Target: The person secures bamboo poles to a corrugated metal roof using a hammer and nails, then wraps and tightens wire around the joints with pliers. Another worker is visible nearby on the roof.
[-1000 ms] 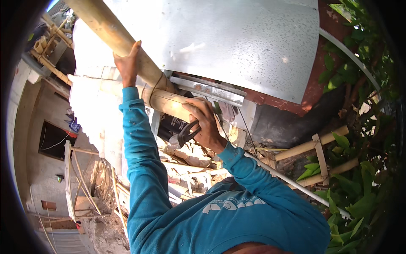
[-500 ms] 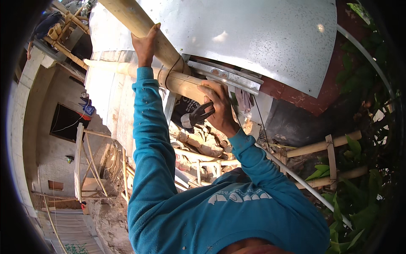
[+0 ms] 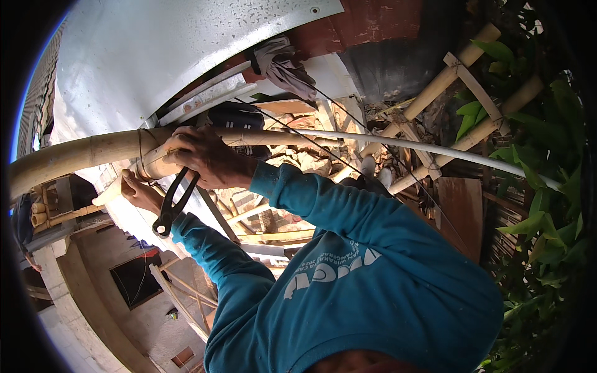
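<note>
Two pale bamboo poles [image 3: 81, 152] cross and are bound with dark wire [image 3: 142, 163] at the joint. My right hand [image 3: 208, 155] rests over the bamboo just right of the wire. In it hang black pincers [image 3: 176, 199], handles in the palm and head pointing down. Below the joint my left hand [image 3: 142, 194] is closed on the lighter lower bamboo pole [image 3: 111, 191], thumb up against it. Part of the left hand's fingers is hidden behind the bamboo.
A grey metal sheet [image 3: 168, 46] spreads above the joint, with a metal channel [image 3: 208, 96] under its edge. Dark cables and a pale pipe [image 3: 429, 149] cross at right. Far below lie rubble [image 3: 305, 160] and bamboo rails [image 3: 444, 87]. Leafy plants [image 3: 535, 205] crowd the right.
My view has turned, so the joint now appears farther left. My left hand has moved from the upper pole to below the joint. My right hand has shifted close to the wire, still with the pincers.
</note>
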